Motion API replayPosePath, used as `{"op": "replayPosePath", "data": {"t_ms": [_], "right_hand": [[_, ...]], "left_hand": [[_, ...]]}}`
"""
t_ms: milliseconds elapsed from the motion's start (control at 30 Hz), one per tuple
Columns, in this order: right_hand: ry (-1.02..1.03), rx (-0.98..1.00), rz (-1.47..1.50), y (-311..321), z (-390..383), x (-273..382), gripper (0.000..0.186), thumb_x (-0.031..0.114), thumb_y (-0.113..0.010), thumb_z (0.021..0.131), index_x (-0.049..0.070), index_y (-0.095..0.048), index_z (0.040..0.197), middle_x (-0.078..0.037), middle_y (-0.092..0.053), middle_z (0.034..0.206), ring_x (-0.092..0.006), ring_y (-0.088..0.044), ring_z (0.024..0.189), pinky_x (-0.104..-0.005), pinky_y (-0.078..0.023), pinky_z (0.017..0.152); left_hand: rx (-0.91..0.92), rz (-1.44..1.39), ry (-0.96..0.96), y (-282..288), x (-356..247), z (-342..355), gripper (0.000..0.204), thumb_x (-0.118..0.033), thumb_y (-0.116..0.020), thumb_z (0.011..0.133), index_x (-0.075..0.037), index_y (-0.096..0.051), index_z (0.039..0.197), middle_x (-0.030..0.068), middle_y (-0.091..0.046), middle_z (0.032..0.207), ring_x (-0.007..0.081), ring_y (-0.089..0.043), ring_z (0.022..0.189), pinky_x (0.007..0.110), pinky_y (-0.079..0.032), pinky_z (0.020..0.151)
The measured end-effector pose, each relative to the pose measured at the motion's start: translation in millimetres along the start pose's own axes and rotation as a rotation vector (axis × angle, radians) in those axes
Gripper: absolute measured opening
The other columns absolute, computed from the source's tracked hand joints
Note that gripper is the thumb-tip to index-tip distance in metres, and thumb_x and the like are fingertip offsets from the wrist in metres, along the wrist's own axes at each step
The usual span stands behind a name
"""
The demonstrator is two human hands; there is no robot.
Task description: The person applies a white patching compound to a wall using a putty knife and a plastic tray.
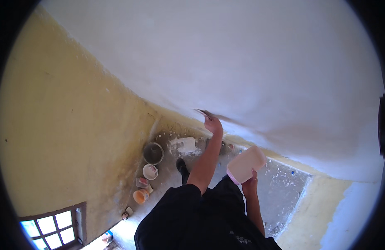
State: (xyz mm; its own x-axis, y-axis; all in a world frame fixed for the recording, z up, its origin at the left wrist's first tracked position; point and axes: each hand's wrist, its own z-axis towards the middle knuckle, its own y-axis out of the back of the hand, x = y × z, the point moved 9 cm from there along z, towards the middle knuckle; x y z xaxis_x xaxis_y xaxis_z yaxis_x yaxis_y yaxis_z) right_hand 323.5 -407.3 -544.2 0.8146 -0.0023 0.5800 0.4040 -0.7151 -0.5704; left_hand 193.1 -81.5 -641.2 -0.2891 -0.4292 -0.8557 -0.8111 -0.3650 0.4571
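Note:
My left hand (pixel 212 124) reaches up to the white-coated wall (pixel 250 62), fingers closed round a thin flat scraper, apparently a putty knife (pixel 199 111). The blade lies at the wall near its lower border, seen almost edge-on, so I cannot tell how firmly it touches. Lower and to the right, my right hand (pixel 251 183) grips a rectangular pale tub (pixel 245 163) with a pinkish side. The fingers under the tub are mostly hidden, and its contents cannot be made out.
A yellow wall (pixel 72 112) meets the white one on the left. Along its foot stand a dark bucket (pixel 153 153), a white bucket (pixel 150 171) and an orange bucket (pixel 141 196). White splashes mark the grey floor (pixel 280 187). A paned window (pixel 55 227) sits lower left.

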Motion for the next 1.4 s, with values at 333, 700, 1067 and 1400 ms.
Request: {"op": "replayPosePath", "data": {"t_ms": [333, 700, 1067, 1400], "right_hand": [[-0.042, 0.007, 0.0, -10, -18, 2, 0.049, 0.033, -0.042, 0.1, 0.004, -0.035, 0.139, -0.014, -0.048, 0.134, -0.0287, -0.05, 0.124, -0.0446, -0.043, 0.102], [-0.033, -0.017, 0.07, 10, -23, -4, 0.049, 0.029, -0.04, 0.101, 0.004, -0.033, 0.142, -0.013, -0.048, 0.136, -0.0286, -0.048, 0.127, -0.0438, -0.042, 0.104], [0.018, 0.006, -0.046, -1, -28, 9, 0.051, 0.033, -0.044, 0.099, 0.006, -0.037, 0.141, -0.01, -0.051, 0.135, -0.0257, -0.048, 0.127, -0.0418, -0.037, 0.108], [0.006, -0.021, 0.04, 2, -29, 8, 0.051, 0.035, -0.044, 0.099, 0.006, -0.038, 0.14, -0.01, -0.05, 0.136, -0.0258, -0.048, 0.128, -0.0424, -0.037, 0.109]], "left_hand": [[0.257, -0.543, 0.503, 54, 131, 63, 0.038, -0.019, -0.05, 0.099, -0.005, -0.056, 0.133, 0.0144, -0.063, 0.123, 0.0239, -0.06, 0.108, 0.033, -0.049, 0.084], [0.037, -0.414, -0.067, 64, 14, -10, 0.033, -0.015, -0.053, 0.097, -0.004, -0.062, 0.127, 0.0118, -0.072, 0.096, 0.0168, -0.064, 0.075, 0.034, -0.049, 0.067], [-0.083, -0.209, -0.237, 93, 12, 11, 0.024, -0.008, -0.053, 0.093, 0.005, -0.067, 0.107, 0.0232, -0.07, 0.093, 0.0335, -0.066, 0.074, 0.04, -0.05, 0.068], [0.138, -0.089, -0.266, 59, 15, -90, 0.036, -0.01, -0.05, 0.095, -0.004, -0.059, 0.13, 0.0256, -0.067, 0.103, 0.0314, -0.067, 0.081, 0.037, -0.051, 0.072]]}}
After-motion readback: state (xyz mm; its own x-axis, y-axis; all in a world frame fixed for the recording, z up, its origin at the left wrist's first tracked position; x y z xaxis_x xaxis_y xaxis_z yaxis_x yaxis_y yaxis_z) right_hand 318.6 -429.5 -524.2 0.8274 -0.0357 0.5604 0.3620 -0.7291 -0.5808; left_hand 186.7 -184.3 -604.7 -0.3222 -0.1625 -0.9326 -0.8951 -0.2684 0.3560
